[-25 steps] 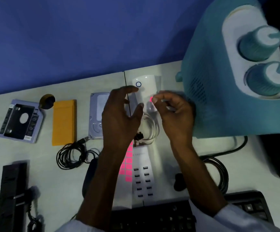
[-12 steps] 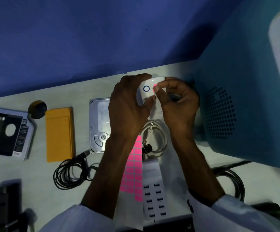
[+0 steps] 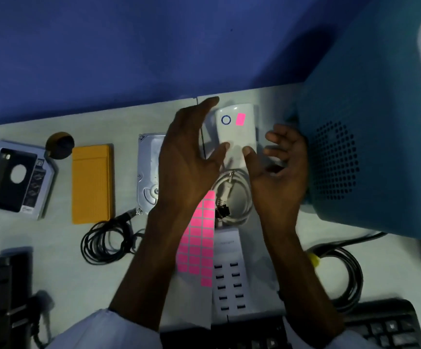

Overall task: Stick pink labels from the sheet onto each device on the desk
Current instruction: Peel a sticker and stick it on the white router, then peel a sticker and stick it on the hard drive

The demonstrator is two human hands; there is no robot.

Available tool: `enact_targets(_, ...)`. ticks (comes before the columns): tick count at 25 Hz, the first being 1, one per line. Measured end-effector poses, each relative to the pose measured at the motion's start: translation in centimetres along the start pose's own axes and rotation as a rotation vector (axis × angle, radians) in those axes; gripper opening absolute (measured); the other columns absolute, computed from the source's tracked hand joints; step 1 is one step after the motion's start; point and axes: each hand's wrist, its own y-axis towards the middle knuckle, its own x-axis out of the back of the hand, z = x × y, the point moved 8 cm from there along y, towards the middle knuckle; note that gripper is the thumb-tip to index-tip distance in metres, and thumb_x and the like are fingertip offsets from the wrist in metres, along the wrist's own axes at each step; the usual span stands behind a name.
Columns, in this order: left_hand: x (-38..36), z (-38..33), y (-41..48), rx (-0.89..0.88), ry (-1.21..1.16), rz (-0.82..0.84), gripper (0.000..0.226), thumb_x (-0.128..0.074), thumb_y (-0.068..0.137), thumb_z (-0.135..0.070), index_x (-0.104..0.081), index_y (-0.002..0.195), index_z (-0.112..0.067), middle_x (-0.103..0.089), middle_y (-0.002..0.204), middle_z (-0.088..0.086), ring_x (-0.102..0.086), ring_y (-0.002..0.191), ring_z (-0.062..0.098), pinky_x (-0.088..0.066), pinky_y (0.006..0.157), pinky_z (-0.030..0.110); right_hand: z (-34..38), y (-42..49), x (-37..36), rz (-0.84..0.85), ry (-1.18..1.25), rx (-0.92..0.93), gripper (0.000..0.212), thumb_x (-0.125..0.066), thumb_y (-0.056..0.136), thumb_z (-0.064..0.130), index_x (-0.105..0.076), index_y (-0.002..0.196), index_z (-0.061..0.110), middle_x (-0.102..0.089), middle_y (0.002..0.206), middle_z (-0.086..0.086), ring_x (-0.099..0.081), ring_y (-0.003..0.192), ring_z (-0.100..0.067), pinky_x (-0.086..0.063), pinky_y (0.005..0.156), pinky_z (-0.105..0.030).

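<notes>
We're looking down at a desk [image 3: 41, 238] w/ a big teal machine [image 3: 368, 159] filling the right side & a black keyboard [image 3: 385, 326] sitting at the near edge. The label sheet [image 3: 199, 245] is lying mid-desk, its long axis running from us toward the wall, partly hidden under our left forearm. A white USB hub [image 3: 229, 280] is lying just beside it on the right, pointing the same way. Further left, an orange case [image 3: 91, 183], a drive caddy [image 3: 13, 177] & the hard drive [image 3: 149, 177] are sitting in a row, none showing any pink as far as we're seeing. Our left hand [image 3: 186, 170] & right hand [image 3: 280, 172] are hovering side by side, both spread wide & holding nothing. Between them the white power bank [image 3: 237, 137] is lying near the far edge, lengthwise away from us. Both thumb tips are lying over its near end, though we can't tell if they're pressing. It's wearing one pink label [image 3: 241, 119] beside its blue ring, so we're judging this device done & the nxt step is prob. peeling a fresh label. For that, the sheet is sitting behind the hands, i.e. toward our body. The left hand is the nearer one, both to the sheet & to the hard drive, which is lying partly under it, just left of the power bank.
</notes>
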Motion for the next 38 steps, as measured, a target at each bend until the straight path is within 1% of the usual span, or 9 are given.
enact_targets(3, 3.6, 0.7, -4.0, 0.114, -0.027, -0.074, 0.042, -0.074, 0.088, -0.012, -0.062, 0.127, -0.007, -0.065, 0.121, 0.005, -0.062, 0.107, 0.014, -0.051, 0.092, 0.02, -0.5, -4.3, 2.0, 0.037, 0.011, -0.025, 0.042, -0.075, 0.086, 0.003, -0.057, 0.124, 0.014, -0.07, 0.11, -0.002, -0.068, 0.092, -0.012, -0.052, 0.073, -0.02)
enact_targets(6, 5.9, 0.9, -9.6, 0.153, -0.016, -0.061, 0.027, -0.073, 0.091, -0.015, -0.066, 0.117, -0.012, -0.068, 0.11, -0.003, -0.064, 0.091, 0.003, -0.049, 0.079, 0.011, -0.2, -8.6, 3.3, 0.139, -0.107, -0.03, 0.033, -0.072, 0.089, 0.003, -0.063, 0.116, 0.019, -0.077, 0.093, 0.008, -0.07, 0.073, -0.008, -0.053, 0.065, -0.019)
enact_targets(10, 6.8, 2.2, -16.6, 0.272, 0.116, -0.012, 0.025, -0.078, 0.086, -0.019, -0.067, 0.107, -0.027, -0.064, 0.085, -0.009, -0.059, 0.061, 0.008, -0.045, 0.061, 0.014, -0.6, -12.5, 3.7, 0.28, -0.226, -0.05, 0.027, -0.071, 0.09, 0.011, -0.065, 0.112, 0.025, -0.077, 0.083, 0.01, -0.062, 0.051, -0.009, -0.052, 0.055, -0.024)
enact_targets(15, 5.6, 1.8, -21.9, 0.226, 0.111, 0.102, 0.034, -0.078, 0.083, -0.016, -0.066, 0.112, -0.029, -0.06, 0.106, -0.017, -0.059, 0.07, 0.0, -0.047, 0.067, 0.012, -2.2, -16.4, 4.8, 0.422, -0.379, -0.128, 0.007, -0.075, 0.083, 0.035, -0.073, 0.087, 0.03, -0.072, 0.069, 0.014, -0.065, 0.063, -0.003, -0.056, 0.066, -0.032)
enact_targets(21, 3.8, 1.9, -24.5, 0.26, 0.025, 0.066, 0.041, -0.075, 0.087, -0.012, -0.066, 0.122, -0.031, -0.061, 0.111, -0.019, -0.064, 0.082, 0.001, -0.047, 0.075, 0.007, -4.4, -18.5, 3.5, 0.531, -0.395, -0.209, 0.012, -0.078, 0.082, 0.018, -0.078, 0.083, 0.03, -0.078, 0.078, 0.013, -0.073, 0.072, -0.002, -0.062, 0.076, -0.035)
enact_targets(25, 3.8, 1.9, -25.2, 0.261, 0.043, 0.033, 0.036, -0.069, 0.09, -0.018, -0.068, 0.124, -0.028, -0.063, 0.108, -0.018, -0.063, 0.081, -0.002, -0.049, 0.075, 0.012, -4.4, -18.0, 3.3, 0.564, -0.276, -0.249, 0.022, -0.076, 0.083, 0.003, -0.079, 0.081, 0.025, -0.078, 0.075, 0.008, -0.071, 0.068, -0.002, -0.054, 0.066, -0.014)
enact_targets(31, 3.5, 1.1, -25.4, 0.266, 0.007, 0.021, 0.032, -0.061, 0.088, -0.015, -0.072, 0.118, -0.022, -0.07, 0.108, -0.012, -0.057, 0.085, -0.007, -0.037, 0.077, -0.001, -4.2, -18.0, 2.9, 0.575, -0.218, -0.29, 0.019, -0.079, 0.084, 0.008, -0.077, 0.084, 0.027, -0.078, 0.075, 0.001, -0.072, 0.066, -0.012, -0.053, 0.061, -0.012)
enact_targets(35, 4.2, 0.9, -25.2, 0.243, 0.033, -0.033, 0.027, -0.068, 0.091, -0.016, -0.073, 0.117, -0.023, -0.068, 0.11, -0.012, -0.057, 0.08, -0.011, -0.039, 0.076, 0.0, -4.2, -18.0, 3.0, 0.58, -0.218, -0.309, 0.011, -0.077, 0.085, 0.008, -0.08, 0.09, 0.019, -0.077, 0.074, 0.003, -0.067, 0.061, 0.0, -0.052, 0.061, -0.013)
enact_targets(38, 4.8, 0.7, -24.8, 0.219, 0.038, -0.075, 0.028, -0.075, 0.088, -0.012, -0.074, 0.114, -0.021, -0.066, 0.107, -0.014, -0.058, 0.077, -0.01, -0.041, 0.073, -0.001, -3.7, -18.2, 3.1, 0.606, -0.154, -0.312, 0.02, -0.075, 0.086, 0.006, -0.079, 0.088, 0.025, -0.077, 0.071, 0.008, -0.068, 0.064, 0.001, -0.053, 0.064, -0.013)
